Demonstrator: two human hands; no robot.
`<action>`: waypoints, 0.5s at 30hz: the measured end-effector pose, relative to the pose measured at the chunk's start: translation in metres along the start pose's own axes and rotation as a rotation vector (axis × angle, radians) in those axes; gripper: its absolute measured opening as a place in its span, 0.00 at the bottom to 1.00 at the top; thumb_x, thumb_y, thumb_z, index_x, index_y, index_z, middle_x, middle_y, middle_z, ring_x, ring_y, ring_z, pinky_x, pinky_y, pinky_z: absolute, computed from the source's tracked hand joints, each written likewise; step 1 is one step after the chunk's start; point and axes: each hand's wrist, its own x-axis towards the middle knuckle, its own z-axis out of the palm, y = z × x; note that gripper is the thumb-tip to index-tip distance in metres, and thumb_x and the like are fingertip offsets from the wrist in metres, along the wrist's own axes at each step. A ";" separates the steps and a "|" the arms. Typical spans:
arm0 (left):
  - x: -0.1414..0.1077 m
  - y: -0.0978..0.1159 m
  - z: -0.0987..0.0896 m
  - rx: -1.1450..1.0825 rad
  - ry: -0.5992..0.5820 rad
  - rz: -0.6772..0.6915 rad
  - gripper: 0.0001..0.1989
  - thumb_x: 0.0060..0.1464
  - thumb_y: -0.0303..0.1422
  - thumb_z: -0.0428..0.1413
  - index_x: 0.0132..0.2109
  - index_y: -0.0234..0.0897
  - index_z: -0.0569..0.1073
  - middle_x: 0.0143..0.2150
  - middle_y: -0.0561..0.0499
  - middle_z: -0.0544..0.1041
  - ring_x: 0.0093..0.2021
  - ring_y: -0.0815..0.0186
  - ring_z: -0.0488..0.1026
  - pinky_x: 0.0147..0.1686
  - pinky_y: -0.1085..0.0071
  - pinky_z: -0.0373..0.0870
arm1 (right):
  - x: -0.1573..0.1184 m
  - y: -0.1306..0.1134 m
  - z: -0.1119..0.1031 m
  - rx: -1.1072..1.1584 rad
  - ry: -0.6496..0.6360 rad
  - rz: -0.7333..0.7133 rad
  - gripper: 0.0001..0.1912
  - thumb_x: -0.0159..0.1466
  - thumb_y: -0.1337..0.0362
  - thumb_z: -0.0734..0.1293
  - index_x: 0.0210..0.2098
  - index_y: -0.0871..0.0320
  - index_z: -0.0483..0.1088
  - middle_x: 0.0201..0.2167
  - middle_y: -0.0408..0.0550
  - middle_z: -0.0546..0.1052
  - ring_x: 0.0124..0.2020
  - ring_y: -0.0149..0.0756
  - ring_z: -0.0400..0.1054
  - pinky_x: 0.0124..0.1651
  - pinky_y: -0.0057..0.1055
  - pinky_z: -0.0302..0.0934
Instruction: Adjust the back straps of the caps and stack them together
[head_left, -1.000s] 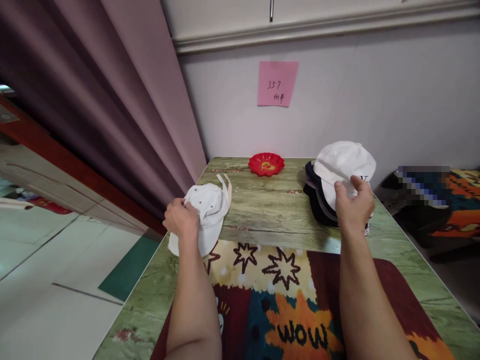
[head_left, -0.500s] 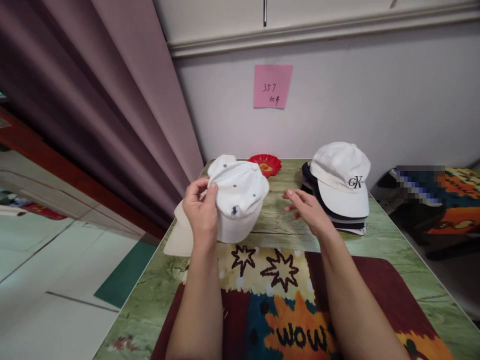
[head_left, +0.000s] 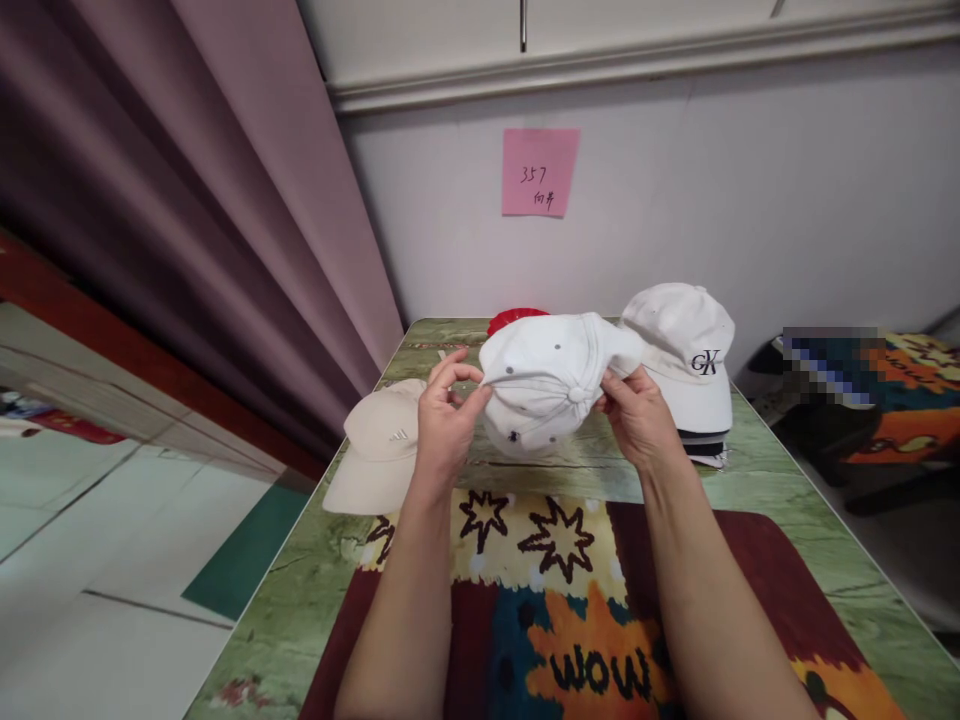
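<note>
Between my hands a white baseball cap (head_left: pixel 536 385) is held up above the table, its crown tilted toward me and a small dark emblem low on its front. My left hand (head_left: pixel 450 415) pinches the cap's left edge between thumb and fingers. My right hand (head_left: pixel 637 410) grips its right edge near the back. A cream cap (head_left: pixel 379 450) with a small stripe logo lies on the table to the left of my left hand. Right behind my right hand, a white cap with dark letters (head_left: pixel 679 330) tops a stack of caps (head_left: pixel 709 449).
A red scalloped dish (head_left: pixel 517 317) stands at the back of the green wood-patterned table (head_left: pixel 277 590), partly hidden by the held cap. A colourful mat (head_left: pixel 570 600) covers the near part. A pink note (head_left: pixel 540 172) is on the wall; a purple curtain (head_left: pixel 322 200) hangs left.
The white cap has moved right and turned, its crown top now toward me. My right hand has closed on its right edge. The cream cap is now more fully visible.
</note>
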 end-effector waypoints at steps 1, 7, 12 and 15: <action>0.000 -0.002 0.001 0.014 0.012 0.018 0.04 0.49 0.30 0.62 0.34 0.38 0.74 0.59 0.44 0.73 0.51 0.59 0.74 0.37 0.70 0.69 | 0.000 0.003 0.001 -0.018 0.000 -0.042 0.16 0.51 0.59 0.78 0.37 0.54 0.75 0.32 0.39 0.78 0.25 0.25 0.64 0.28 0.23 0.63; 0.000 -0.029 0.005 0.179 -0.041 0.086 0.06 0.51 0.23 0.52 0.31 0.38 0.70 0.52 0.45 0.75 0.52 0.60 0.72 0.41 0.69 0.70 | 0.002 0.011 -0.007 -0.254 -0.076 -0.074 0.19 0.49 0.64 0.76 0.40 0.56 0.75 0.39 0.45 0.81 0.43 0.39 0.73 0.50 0.37 0.65; 0.004 -0.034 -0.010 0.532 -0.281 -0.018 0.11 0.47 0.20 0.48 0.29 0.40 0.70 0.35 0.49 0.76 0.40 0.60 0.73 0.44 0.65 0.67 | -0.002 -0.003 -0.015 -0.538 -0.407 0.085 0.15 0.53 0.61 0.73 0.40 0.56 0.75 0.44 0.48 0.81 0.50 0.45 0.73 0.55 0.41 0.63; 0.005 -0.026 -0.014 0.580 -0.235 -0.065 0.11 0.50 0.22 0.48 0.33 0.40 0.72 0.35 0.49 0.77 0.38 0.60 0.73 0.40 0.66 0.66 | -0.005 -0.003 -0.013 -0.604 -0.453 0.076 0.11 0.56 0.56 0.72 0.31 0.56 0.72 0.44 0.51 0.80 0.54 0.48 0.71 0.56 0.41 0.63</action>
